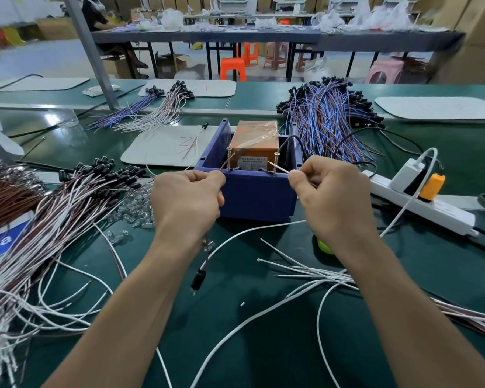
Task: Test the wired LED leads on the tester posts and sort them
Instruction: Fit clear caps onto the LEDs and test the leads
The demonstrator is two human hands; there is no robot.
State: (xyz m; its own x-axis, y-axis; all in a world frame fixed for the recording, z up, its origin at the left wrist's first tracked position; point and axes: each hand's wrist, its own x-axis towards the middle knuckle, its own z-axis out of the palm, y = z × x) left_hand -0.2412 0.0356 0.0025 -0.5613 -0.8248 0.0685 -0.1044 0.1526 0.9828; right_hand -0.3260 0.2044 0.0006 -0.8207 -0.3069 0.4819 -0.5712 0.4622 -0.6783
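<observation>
Two hands at the blue box [252,191], left hand [186,201] and right hand [331,197], with one lead [198,278] in their fingers. Two posts on the box's front rim: left post [229,159], right post [276,163]. One orange block [255,141] inside the box. To its right, one power strip [420,204] carrying two plugs [431,187]. Beyond the box, four white mats [157,148] and three wire bundles [328,116].

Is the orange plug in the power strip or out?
In: the orange plug stands on the white power strip, its base against the strip and no prongs showing.
</observation>
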